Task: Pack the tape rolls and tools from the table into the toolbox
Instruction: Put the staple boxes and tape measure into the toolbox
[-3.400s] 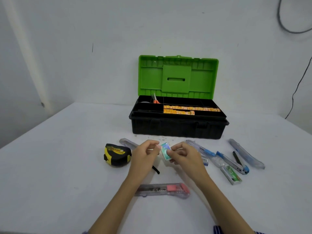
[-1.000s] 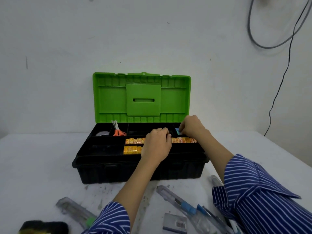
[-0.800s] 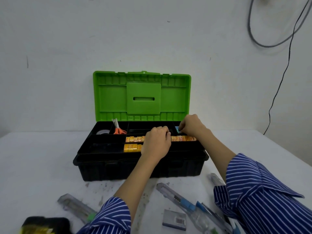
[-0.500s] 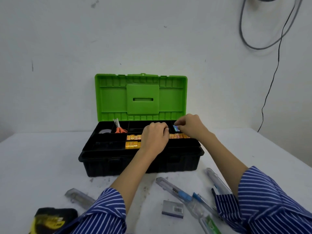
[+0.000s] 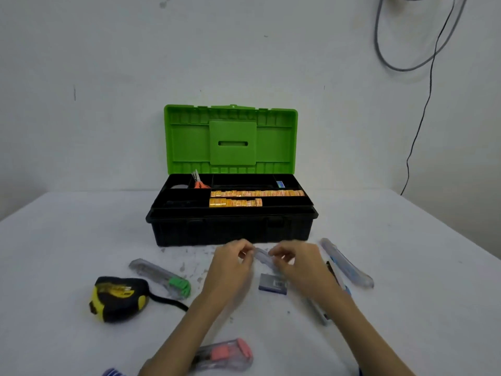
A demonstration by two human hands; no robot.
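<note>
Both hands meet just in front of the toolbox, over the worktop. The left hand and the right hand each pinch one end of a clear utility knife between curled fingers; the picture is blurred there, but its long axis seems to run from upper left to lower right, between the two hands.

The toolbox stands open, its green lid upright against the wall. Its black tray holds orange-handled scissors in a rear compartment, a small blue packet in the rear right compartment, and two rows of yellow tape rolls in the front ones, the rear row longer than the front.

Beside the right hand, on the worktop, lies a small grey box with a barcode. To the left sit a green-tipped knife lying diagonally and a yellow-and-black tape measure, near each other. A pink-tipped knife lies nearest the person, partly under the left forearm. To the right a clear blue-tinted knife runs diagonally, and more tools lie partly hidden under the right forearm.
</note>
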